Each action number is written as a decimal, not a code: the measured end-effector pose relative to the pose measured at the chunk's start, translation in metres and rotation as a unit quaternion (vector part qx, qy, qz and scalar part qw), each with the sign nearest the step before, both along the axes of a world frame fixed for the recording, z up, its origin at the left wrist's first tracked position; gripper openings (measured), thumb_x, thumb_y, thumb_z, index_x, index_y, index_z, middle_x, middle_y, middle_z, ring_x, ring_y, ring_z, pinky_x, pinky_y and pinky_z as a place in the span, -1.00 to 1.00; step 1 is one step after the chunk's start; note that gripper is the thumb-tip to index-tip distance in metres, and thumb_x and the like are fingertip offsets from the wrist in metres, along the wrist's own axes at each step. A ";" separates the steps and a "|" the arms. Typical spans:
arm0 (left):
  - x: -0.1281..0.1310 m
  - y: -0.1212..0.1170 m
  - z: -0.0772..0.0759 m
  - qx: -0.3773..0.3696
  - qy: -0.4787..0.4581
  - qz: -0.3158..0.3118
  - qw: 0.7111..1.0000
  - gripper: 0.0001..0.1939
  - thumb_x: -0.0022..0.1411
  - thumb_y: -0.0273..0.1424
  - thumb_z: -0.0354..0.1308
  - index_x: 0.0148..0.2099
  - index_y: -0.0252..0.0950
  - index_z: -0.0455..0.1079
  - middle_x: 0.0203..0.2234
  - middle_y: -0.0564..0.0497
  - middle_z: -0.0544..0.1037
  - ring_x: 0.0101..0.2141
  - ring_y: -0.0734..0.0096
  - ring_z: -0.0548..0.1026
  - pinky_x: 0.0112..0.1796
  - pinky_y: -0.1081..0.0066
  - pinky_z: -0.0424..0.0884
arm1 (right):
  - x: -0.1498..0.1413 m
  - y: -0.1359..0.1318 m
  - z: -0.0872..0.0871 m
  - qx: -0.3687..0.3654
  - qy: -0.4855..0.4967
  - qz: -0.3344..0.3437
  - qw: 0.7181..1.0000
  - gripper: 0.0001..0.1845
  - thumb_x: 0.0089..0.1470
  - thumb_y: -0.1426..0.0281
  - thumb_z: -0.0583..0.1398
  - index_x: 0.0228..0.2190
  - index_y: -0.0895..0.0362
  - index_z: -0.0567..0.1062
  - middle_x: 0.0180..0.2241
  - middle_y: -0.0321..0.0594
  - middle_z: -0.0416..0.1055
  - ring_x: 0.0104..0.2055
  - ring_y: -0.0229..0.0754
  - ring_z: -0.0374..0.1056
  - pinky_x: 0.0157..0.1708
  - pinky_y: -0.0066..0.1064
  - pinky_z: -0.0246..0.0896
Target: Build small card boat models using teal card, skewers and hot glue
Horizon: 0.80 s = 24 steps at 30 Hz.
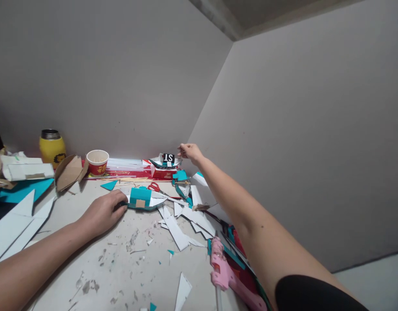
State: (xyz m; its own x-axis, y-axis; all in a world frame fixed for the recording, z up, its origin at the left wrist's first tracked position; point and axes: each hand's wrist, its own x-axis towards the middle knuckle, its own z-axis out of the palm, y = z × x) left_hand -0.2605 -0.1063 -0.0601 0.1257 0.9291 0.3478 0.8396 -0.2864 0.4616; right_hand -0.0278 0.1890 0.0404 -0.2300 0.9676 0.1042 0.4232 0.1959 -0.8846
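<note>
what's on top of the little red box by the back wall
A small teal and white model boat sits on the red box, with a black piece bearing white letters on it. The boat hides much of the box's top, so I can't tell what is under it.

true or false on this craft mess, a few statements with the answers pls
1. The left hand is at one end of a teal-and-white model boat. True.
2. The glue gun is yellow. False: it is pink.
3. The red paper cup stands between the yellow jar and the red-handled scissors. True.
4. The right hand grips the scissors. False: they lie on the table, away from both hands.
</note>
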 end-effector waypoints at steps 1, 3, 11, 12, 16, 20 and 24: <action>0.000 0.000 0.000 0.000 0.000 0.001 1.000 -0.86 0.23 -0.38 -0.04 -0.25 -0.23 0.34 -0.32 -0.01 0.46 -0.31 0.28 0.41 -0.30 0.32 0.30 | 0.001 0.000 0.001 0.000 0.002 0.003 1.000 -0.71 0.22 0.28 0.14 -0.10 0.21 0.42 -0.16 -0.15 0.41 -0.24 -0.21 0.40 -0.27 -0.29 0.39; 0.001 0.000 0.001 -0.002 -0.001 0.002 1.000 -0.86 0.23 -0.38 -0.04 -0.25 -0.23 0.34 -0.32 -0.01 0.46 -0.31 0.27 0.41 -0.30 0.32 0.30 | 0.002 0.001 0.002 0.001 0.006 0.009 1.000 -0.71 0.22 0.28 0.14 -0.10 0.21 0.42 -0.16 -0.16 0.42 -0.24 -0.21 0.40 -0.27 -0.29 0.39; 0.000 0.000 -0.001 0.003 -0.003 0.001 1.000 -0.87 0.23 -0.39 -0.03 -0.25 -0.23 0.34 -0.33 -0.01 0.45 -0.31 0.26 0.41 -0.30 0.32 0.31 | -0.007 -0.005 -0.011 0.003 -0.005 0.019 1.000 -0.74 0.23 0.29 0.14 -0.16 0.22 0.44 -0.23 -0.19 0.44 -0.30 -0.25 0.41 -0.33 -0.34 0.39; 0.001 0.000 -0.001 0.009 -0.007 -0.001 1.000 -0.88 0.23 -0.41 -0.02 -0.26 -0.23 0.34 -0.33 -0.01 0.45 -0.31 0.27 0.41 -0.30 0.32 0.31 | -0.009 -0.006 -0.013 0.007 -0.005 0.016 1.000 -0.75 0.22 0.29 0.14 -0.17 0.22 0.44 -0.24 -0.20 0.44 -0.32 -0.26 0.40 -0.34 -0.35 0.39; 0.003 -0.003 -0.001 0.020 -0.014 -0.001 1.000 -0.90 0.20 -0.45 0.00 -0.29 -0.23 0.34 -0.35 -0.01 0.47 -0.32 0.29 0.42 -0.29 0.32 0.33 | -0.013 -0.010 -0.019 0.016 -0.001 0.007 1.000 -0.78 0.23 0.31 0.14 -0.26 0.24 0.45 -0.36 -0.27 0.43 -0.43 -0.32 0.38 -0.43 -0.44 0.36; 0.004 -0.004 -0.003 0.011 -0.002 0.015 1.000 -0.89 0.19 -0.46 0.02 -0.27 -0.24 0.37 -0.33 -0.02 0.48 -0.29 0.28 0.43 -0.25 0.31 0.35 | -0.013 -0.010 -0.021 0.016 0.006 0.004 1.000 -0.77 0.23 0.44 0.12 -0.43 0.27 0.47 -0.60 -0.31 0.35 -0.60 -0.41 0.29 -0.58 -0.59 0.27; 0.004 -0.004 -0.004 0.006 0.001 0.022 1.000 -0.88 0.16 -0.46 0.06 -0.25 -0.24 0.40 -0.30 -0.04 0.50 -0.24 0.25 0.45 -0.22 0.30 0.36 | -0.012 -0.011 -0.024 0.015 -0.001 0.012 1.000 -0.78 0.19 0.47 0.15 -0.49 0.24 0.47 -0.60 -0.26 0.40 -0.60 -0.38 0.32 -0.61 -0.59 0.29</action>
State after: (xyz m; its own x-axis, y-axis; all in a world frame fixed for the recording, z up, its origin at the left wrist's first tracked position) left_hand -0.2565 -0.1103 -0.0642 0.0859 0.9292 0.3595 0.8525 -0.2553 0.4561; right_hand -0.0400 0.1777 0.0162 -0.2538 0.9581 0.1330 0.4194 0.2329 -0.8774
